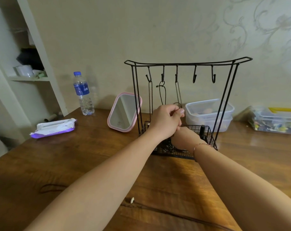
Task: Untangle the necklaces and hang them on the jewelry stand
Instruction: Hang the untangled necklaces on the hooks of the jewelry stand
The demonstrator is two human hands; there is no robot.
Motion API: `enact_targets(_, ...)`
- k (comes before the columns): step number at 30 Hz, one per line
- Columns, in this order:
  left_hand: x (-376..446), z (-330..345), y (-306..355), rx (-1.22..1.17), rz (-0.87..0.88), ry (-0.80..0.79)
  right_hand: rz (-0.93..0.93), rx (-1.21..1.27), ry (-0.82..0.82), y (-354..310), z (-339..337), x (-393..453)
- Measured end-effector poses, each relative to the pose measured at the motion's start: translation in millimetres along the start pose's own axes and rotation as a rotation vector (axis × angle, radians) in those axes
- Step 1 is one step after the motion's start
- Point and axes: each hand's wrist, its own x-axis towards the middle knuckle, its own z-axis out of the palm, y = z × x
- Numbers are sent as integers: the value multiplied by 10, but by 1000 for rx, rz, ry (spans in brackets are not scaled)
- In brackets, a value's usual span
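A black wire jewelry stand (188, 63) stands mid-table with several hooks and a mesh basket base (208, 135). Thin necklaces hang from its three left hooks: a chain (149, 97), a black cord (163, 94) and a chain (178, 94). My left hand (164, 122) is raised in front of the stand, fingers curled, pinching the lower end of the third chain. Below it my right hand (184, 139) reaches into the basket, its fingers hidden. A dark cord necklace (158, 210) with a pale bead lies on the near table.
A pink-framed mirror (124, 112) leans left of the stand. A water bottle (83, 94) and a wipes pack (54, 127) are farther left. Stacked clear containers (209, 114) sit behind the stand, another box (274, 120) at far right. White shelves (30, 64) rise at left.
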Motion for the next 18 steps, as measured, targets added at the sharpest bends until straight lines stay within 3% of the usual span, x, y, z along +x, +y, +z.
enact_targets(7, -6, 143, -268, -31, -41, 95, -133, 182, -80, 234, -215, -391)
enact_targets(11, -49, 183, -331, 11, -2, 119, -143, 319, 129, 376, -204, -563)
enact_targets(14, -98, 162, -320, -155, -22, 43, -177, 434, 313, 423, -177, -681)
enact_targets(16, -155, 140, -291, -280, -58, -29, -179, 674, 374, 398, -214, -691)
enact_targets(18, -195, 126, -279, -331, -91, -57, -95, 991, 316, 286, -336, -666)
